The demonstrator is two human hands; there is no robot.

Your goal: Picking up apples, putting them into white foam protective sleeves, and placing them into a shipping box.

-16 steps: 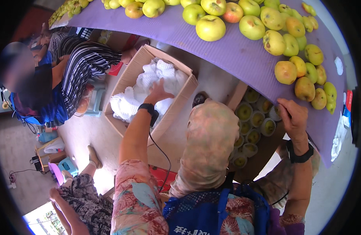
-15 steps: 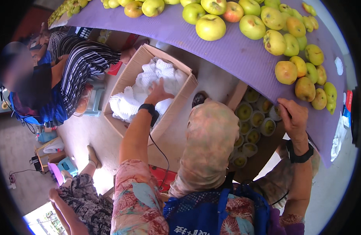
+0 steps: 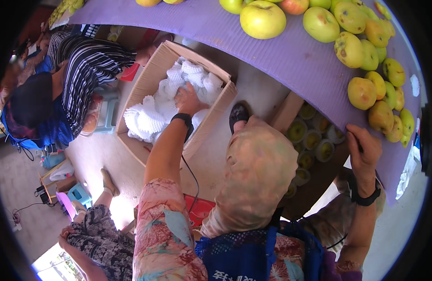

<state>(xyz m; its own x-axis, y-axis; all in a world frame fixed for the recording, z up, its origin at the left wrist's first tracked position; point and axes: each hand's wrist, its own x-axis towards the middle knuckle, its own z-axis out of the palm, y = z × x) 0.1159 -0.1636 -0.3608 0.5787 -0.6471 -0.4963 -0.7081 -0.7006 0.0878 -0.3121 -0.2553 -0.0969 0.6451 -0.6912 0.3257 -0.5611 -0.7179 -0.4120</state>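
Note:
My left hand [image 3: 188,99] is down in a cardboard box [image 3: 137,96]. Its fingers are bent into a heap of white foam net sleeves [image 3: 148,114], and the fingertips are partly hidden among them. On the right, my right hand [image 3: 365,152] grips the near edge of a purple-covered table [image 3: 291,70] with curled fingers. Yellow-green apples [image 3: 262,19], some with brown blemishes, lie on that table above and beside this hand. Below the table edge, an open carton holds several apples [image 3: 312,139] in foam nets, partly covered by the table and my leg.
A person in striped trousers [image 3: 96,61] sits beyond the box at left. Another person in patterned clothes [image 3: 101,241] is at lower left. A red container [image 3: 199,210] lies near my knee, and a black cable [image 3: 191,173] runs from my left wrist.
My left hand has gone from spread fingers over the foam sleeves to bent fingers in among them. The view has shifted slightly; my right hand stays at the table edge.

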